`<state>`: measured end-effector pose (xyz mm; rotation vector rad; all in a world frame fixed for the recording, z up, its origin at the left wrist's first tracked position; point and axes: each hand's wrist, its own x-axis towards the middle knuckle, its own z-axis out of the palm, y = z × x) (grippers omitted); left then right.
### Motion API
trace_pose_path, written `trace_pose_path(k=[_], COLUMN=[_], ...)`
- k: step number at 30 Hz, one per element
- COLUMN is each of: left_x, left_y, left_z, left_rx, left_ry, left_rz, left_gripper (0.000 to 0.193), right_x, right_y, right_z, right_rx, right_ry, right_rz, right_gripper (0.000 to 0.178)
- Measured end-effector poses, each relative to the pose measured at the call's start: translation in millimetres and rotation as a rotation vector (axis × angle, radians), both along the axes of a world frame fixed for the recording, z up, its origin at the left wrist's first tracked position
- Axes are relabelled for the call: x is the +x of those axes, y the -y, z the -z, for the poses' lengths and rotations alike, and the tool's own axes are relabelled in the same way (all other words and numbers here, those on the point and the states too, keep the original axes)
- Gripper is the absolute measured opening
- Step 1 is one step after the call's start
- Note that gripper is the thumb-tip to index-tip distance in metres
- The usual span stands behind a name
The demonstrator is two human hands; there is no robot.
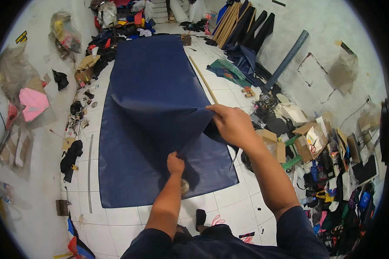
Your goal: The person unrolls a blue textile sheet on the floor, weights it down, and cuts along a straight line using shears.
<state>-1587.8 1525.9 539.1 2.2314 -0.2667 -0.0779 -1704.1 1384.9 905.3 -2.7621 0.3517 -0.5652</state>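
A long navy blue sheet of material is spread over the tiled floor, reaching away from me. My right hand pinches a raised part of it between thumb and fingers, lifting it into a peak. Lower and to the left, my left hand is closed on a fold of the same sheet. Between the two hands the material hangs in a deep, shaded hollow. A small round disc-like object lies on the sheet just beside my left forearm; its kind is unclear.
A long flat grey strip lies left of the sheet, a wooden pole along its right. Material rolls lean on the far right wall. Cardboard boxes and clutter line the right side. My foot stands near the sheet's close edge.
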Motion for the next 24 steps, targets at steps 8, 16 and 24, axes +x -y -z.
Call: trace_pose_path(k=[8, 16, 24], left_x=[8, -61, -127], left_y=[-112, -128, -176], left_z=[-129, -75, 126], left_rx=[0.284, 0.846, 0.885], left_ry=[0.419, 0.414, 0.121], left_rz=[0.160, 0.644, 0.614], left_gripper=[0.048, 0.016, 0.031], right_x=[-140, -223, -251], right_y=[117, 105, 96], right_z=[144, 383, 512], right_rx=[-0.011, 0.143, 0.174], right_ry=[-0.208, -0.314, -0.462], right_rz=[0.063, 0.163, 0.200], right_gripper=[0.026, 0.017, 0.020])
